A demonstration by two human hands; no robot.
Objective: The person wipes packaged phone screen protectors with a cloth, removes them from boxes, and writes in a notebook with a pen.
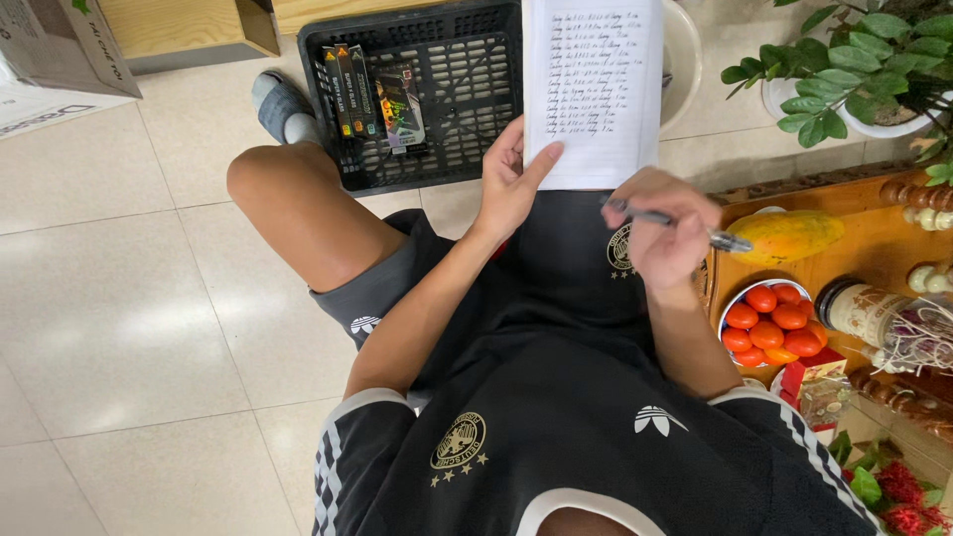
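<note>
Head view, looking down on a seated person in black shirt and shorts.

1. Left hand [508, 184]: at about 11 o'clock from the lap, thumb and fingers closed on the lower left edge of the lined paper sheet [594, 79], holding it up over the knees.
2. Right hand [667, 230]: at about 1 o'clock, curled in a writing grip around the pen [685, 223]. The pen lies roughly level, its tip off the sheet, just below the lower right corner.
3. Sheet condition: handwritten lines cover the upper part; a blank band remains along the bottom edge, near the left thumb. Judged from this, most of the page is filled and only the last rows are open. No line is being written at this moment, since pen and paper are apart.
4. Surroundings: black plastic crate [417, 89] at 12 o'clock on the tiled floor, holding a few slim boxes [372, 94]. Wooden table [874, 248] at 3 o'clock, carrying a bowl of tomatoes [769, 323], a yellow papaya [789, 236] and a glass jar [874, 313]. Potted plant [854, 60] at 2 o'clock.
</note>
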